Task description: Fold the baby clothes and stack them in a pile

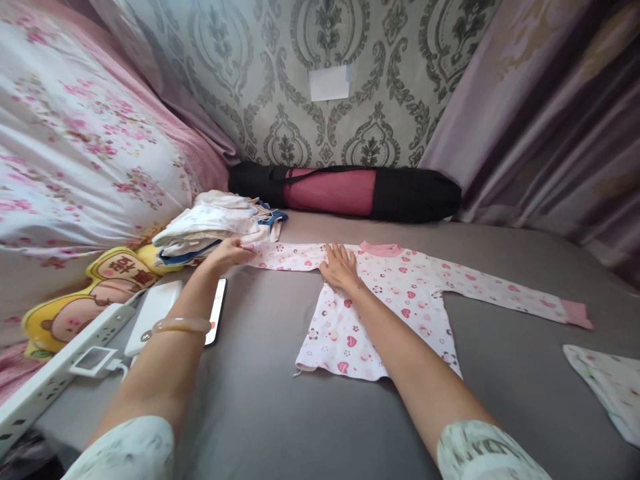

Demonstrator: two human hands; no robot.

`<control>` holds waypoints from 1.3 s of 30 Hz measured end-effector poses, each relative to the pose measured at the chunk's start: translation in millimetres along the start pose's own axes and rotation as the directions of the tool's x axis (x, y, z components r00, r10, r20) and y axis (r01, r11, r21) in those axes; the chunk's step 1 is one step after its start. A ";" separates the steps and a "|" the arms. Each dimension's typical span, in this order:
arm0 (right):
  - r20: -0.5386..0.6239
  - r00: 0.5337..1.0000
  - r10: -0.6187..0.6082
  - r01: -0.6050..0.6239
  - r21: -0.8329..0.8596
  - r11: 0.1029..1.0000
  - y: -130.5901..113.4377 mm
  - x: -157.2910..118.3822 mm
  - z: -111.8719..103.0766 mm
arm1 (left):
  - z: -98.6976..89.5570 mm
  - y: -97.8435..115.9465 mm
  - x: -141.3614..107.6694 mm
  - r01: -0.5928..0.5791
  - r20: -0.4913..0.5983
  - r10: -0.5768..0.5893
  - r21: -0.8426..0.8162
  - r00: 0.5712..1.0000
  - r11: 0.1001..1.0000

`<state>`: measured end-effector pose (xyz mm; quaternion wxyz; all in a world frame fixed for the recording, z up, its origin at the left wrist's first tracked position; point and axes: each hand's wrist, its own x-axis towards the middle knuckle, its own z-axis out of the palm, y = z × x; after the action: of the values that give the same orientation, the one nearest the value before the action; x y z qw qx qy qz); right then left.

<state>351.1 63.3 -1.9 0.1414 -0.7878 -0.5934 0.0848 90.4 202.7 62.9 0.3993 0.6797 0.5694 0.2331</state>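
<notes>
"Head view: where does the shirt (pixel 410 293) lie, please?"

"I see it spread on the grey sheet (pixel 260 413), in front of the person. The pink collar (pixel 383 249) is at the far side, and the hem is toward the person. Both sleeves are stretched out to the sides."

"And how are the hands?"

"The left hand (pixel 229 255) is closed at the end of the left-side sleeve, with the cuff pinched in its fingers. The right hand (pixel 341 269) is open, palm down, with its fingers lying on the shirt where this same sleeve joins the body. On the left wrist I see a pale bangle (pixel 181 325)."

"What is around them?"

"Just behind the left hand there is a pile of clothes (pixel 215 217). Beside the left forearm lies a phone (pixel 218 313), and on its other side a white box (pixel 153 317), partly hidden. Farther left are a power strip (pixel 55 380) and a yellow cushion (pixel 75 313)."

"And farther away?"

"A long black and pink bag (pixel 330 190) lies along the patterned wall (pixel 327 30). Near the right edge, I can see part of a white cloth (pixel 613 383)."
</notes>
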 end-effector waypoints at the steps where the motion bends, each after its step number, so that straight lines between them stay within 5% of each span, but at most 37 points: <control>1: -0.001 1.000 0.004 -0.004 0.007 1.000 -0.4 -0.4 -0.4 | -0.8 3.8 -0.8 0.009 0.007 -0.008 -0.111 1.000 0.994; 4: -0.015 1.000 0.025 -0.024 0.022 0.999 -2.3 -1.1 -0.9 | -1.2 11.0 2.1 -0.016 -0.107 -0.012 -0.260 0.994 0.966; 8: -0.032 0.999 0.040 -0.040 -0.008 0.999 -5.6 -0.4 1.1 | 6.5 4.8 14.7 -0.097 -0.252 0.133 0.150 0.959 0.984; 12: -0.080 0.996 0.038 -0.041 -0.036 0.999 -7.4 -1.4 5.0 | 23.5 -10.1 22.3 -0.052 -0.232 0.202 0.526 0.951 0.849; 16: -0.117 0.993 0.030 -0.032 -0.012 0.999 -8.1 -4.2 6.7 | 43.8 -11.1 17.7 0.020 -0.239 0.191 0.670 0.952 0.742; 20: -0.024 1.000 0.007 -0.004 0.108 0.994 -4.1 0.3 -4.1 | 70.4 14.4 4.9 0.057 -0.390 0.345 0.729 0.854 0.682; 23: 0.069 0.997 -0.033 0.015 0.248 0.969 11.9 0.8 -22.5 | 100.3 42.3 -5.3 -0.233 -0.173 0.532 0.757 0.829 0.610; 26: -0.030 0.998 -0.048 0.053 0.224 0.973 44.6 -14.3 -40.9 | 137.0 65.7 -11.5 -0.553 0.178 0.609 0.658 0.773 0.510; 29: -0.155 0.988 -0.029 0.040 0.070 0.997 89.6 -40.6 -52.4 | 174.9 80.5 -13.5 -0.722 0.365 0.641 0.508 0.675 0.470; 33: -0.142 0.981 0.132 -0.144 -0.077 0.987 146.5 -63.7 -57.2 | 217.9 87.9 -14.6 -0.827 0.515 0.651 0.413 0.558 0.382; 39: -0.082 0.985 0.154 -0.164 -0.146 0.976 184.4 -62.1 -52.8 | 242.9 78.1 -15.5 -0.700 0.501 0.497 0.592 0.708 0.400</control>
<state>517.5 -49.9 -13.8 0.0944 -0.8438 -0.5279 0.0227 320.0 117.8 -10.9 0.0368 0.9614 0.2720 0.0194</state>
